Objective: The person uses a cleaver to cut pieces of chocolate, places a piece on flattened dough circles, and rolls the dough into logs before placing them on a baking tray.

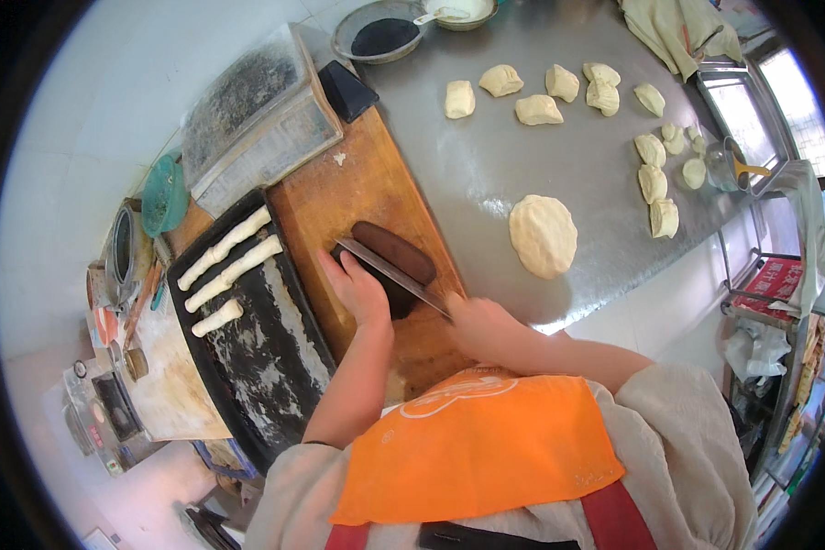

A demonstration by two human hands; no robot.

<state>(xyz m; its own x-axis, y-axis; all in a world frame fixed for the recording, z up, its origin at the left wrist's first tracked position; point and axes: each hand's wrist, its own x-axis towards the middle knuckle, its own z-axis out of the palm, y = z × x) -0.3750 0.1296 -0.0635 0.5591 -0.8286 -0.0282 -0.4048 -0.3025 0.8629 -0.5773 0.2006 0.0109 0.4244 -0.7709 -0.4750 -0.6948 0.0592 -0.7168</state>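
A long knife (396, 277) lies slanted across a dark brown log of dough (392, 251) on the wooden board. My right hand (486, 327) is closed around its handle at the near right end. On the left, my left hand (361, 291) has its fingers stretched out close to the blade's far end. It rests against a blackish mass (396, 301) on the near side of the blade, partly hidden by the hand and knife. Whether this mass is one piece with the brown log, I cannot tell.
Left of the wooden board (325, 188) sits a black baking tray (257, 357) with pale dough rolls (234, 273). On the steel table (486, 165) lie a round flat dough (543, 236) and several dough pieces (539, 110). A metal bowl (344, 41) stands at the back.
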